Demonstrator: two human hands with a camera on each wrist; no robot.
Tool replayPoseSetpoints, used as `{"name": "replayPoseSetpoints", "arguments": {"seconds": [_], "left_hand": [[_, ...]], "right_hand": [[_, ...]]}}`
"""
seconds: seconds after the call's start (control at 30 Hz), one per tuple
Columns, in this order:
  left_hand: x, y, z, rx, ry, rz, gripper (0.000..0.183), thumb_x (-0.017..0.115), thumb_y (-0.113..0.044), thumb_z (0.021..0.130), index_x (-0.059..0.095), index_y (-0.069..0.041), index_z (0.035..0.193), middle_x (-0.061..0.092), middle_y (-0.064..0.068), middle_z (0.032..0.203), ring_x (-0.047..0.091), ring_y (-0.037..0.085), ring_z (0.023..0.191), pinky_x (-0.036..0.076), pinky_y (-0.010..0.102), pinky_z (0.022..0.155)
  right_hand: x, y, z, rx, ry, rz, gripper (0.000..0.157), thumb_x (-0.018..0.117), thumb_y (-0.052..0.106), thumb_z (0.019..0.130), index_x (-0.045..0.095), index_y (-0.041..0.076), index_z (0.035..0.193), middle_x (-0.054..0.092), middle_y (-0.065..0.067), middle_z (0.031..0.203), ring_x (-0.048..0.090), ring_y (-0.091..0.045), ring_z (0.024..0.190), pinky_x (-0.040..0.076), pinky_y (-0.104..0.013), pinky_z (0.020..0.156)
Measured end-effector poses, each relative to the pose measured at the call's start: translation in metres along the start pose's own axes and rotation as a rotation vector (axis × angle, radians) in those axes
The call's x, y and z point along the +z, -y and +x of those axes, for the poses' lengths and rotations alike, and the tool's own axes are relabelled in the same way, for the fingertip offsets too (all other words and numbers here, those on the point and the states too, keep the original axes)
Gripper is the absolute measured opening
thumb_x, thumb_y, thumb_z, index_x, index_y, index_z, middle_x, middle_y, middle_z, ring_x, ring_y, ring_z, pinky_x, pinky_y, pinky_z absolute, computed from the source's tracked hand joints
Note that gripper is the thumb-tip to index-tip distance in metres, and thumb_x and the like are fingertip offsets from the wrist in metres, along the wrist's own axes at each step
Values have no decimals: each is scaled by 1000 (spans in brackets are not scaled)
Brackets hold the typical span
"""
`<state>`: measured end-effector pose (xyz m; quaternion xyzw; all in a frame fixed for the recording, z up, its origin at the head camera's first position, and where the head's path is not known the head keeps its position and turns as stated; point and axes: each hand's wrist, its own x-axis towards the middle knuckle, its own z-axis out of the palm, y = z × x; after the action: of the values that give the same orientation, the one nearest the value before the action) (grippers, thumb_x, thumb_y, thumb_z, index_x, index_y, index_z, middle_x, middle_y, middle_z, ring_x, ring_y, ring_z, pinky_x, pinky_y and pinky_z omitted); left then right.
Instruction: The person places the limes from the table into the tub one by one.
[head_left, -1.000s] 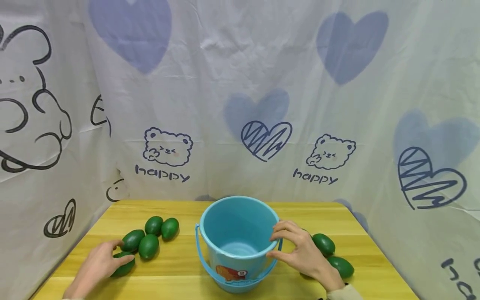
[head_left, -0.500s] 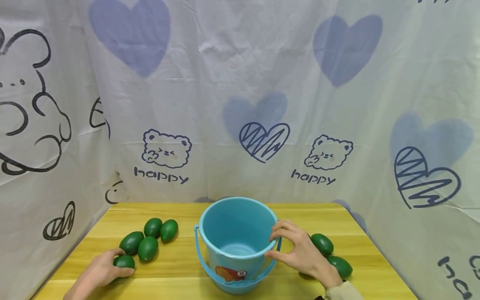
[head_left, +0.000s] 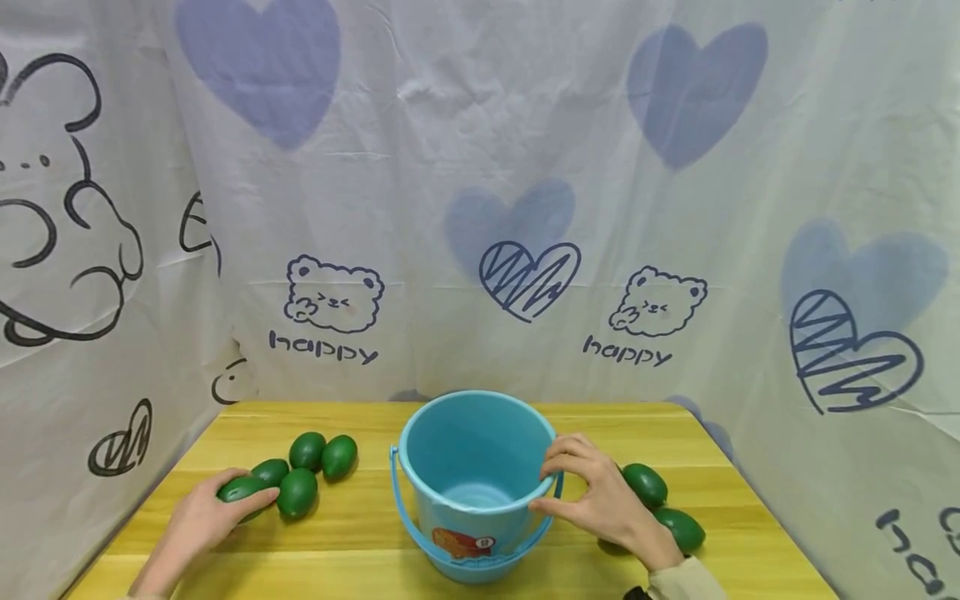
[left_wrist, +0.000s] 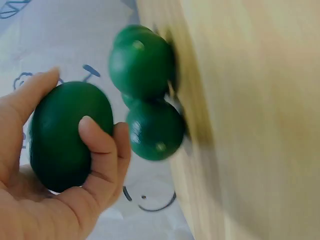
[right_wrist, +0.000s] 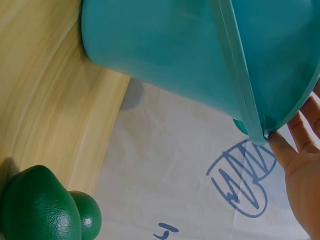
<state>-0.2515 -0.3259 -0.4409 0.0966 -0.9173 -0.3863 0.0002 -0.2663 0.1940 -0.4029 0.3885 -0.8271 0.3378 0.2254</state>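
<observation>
My left hand (head_left: 198, 518) grips a dark green lime (head_left: 238, 490), its fingers and thumb wrapped around the fruit. In the left wrist view that lime (left_wrist: 65, 132) appears raised off the wooden surface, beside other limes (left_wrist: 142, 65). A light blue bucket (head_left: 480, 521) stands upright at the middle of the table, with its inside bare in the head view. Its right rim is held by my right hand (head_left: 600, 496), thumb outside and fingers over the edge. The right wrist view shows the thumb against the rim near the handle joint (right_wrist: 260, 135).
Several limes (head_left: 297, 493) lie grouped on the left of the wooden table (head_left: 360, 550). More limes (head_left: 679, 530) sit at the right, partly behind my right forearm. The bucket's handle (head_left: 420, 542) hangs down in front. A printed cloth (head_left: 435, 358) encloses the back and sides.
My left hand has closed around the nearest lime and lifted it up and slightly away, now overlapping the lime behind. The right hand and bucket stay in place.
</observation>
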Motion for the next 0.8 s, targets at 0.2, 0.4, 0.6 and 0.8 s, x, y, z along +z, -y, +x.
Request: {"name": "replayPoseSetpoints", "arguments": {"seconds": [0.2, 0.4, 0.6, 0.8], "left_hand": [[3, -21, -1, 3, -38, -113, 91, 62, -71, 81, 43, -8, 144, 53, 24, 126, 61, 21, 80, 55, 34, 64], [14, -44, -2, 37, -50, -218, 87, 64, -67, 83, 40, -14, 148, 44, 24, 139, 59, 20, 88, 56, 29, 65], [23, -63, -1, 50, -96, -282, 84, 65, -68, 81, 43, -20, 147, 48, 19, 136, 59, 19, 82, 56, 32, 65], [29, -82, 0, 65, -112, -396, 79, 61, -69, 83, 46, -20, 143, 49, 15, 129, 58, 20, 89, 58, 33, 71]], "right_hand": [[-1, 0, 1, 0, 9, 0, 24, 84, 38, 76, 69, 27, 91, 65, 5, 104, 54, -9, 107, 53, -38, 92], [-1, 0, 1, -17, 14, 2, 25, 83, 38, 77, 68, 26, 92, 65, 3, 103, 53, -10, 106, 52, -37, 93], [-1, 0, 1, -26, 16, 9, 26, 83, 38, 76, 70, 21, 90, 65, 2, 102, 53, -10, 105, 52, -37, 92], [-1, 0, 1, -27, 13, 7, 27, 83, 39, 76, 70, 20, 90, 65, 3, 102, 53, -9, 105, 52, -37, 92]]}}
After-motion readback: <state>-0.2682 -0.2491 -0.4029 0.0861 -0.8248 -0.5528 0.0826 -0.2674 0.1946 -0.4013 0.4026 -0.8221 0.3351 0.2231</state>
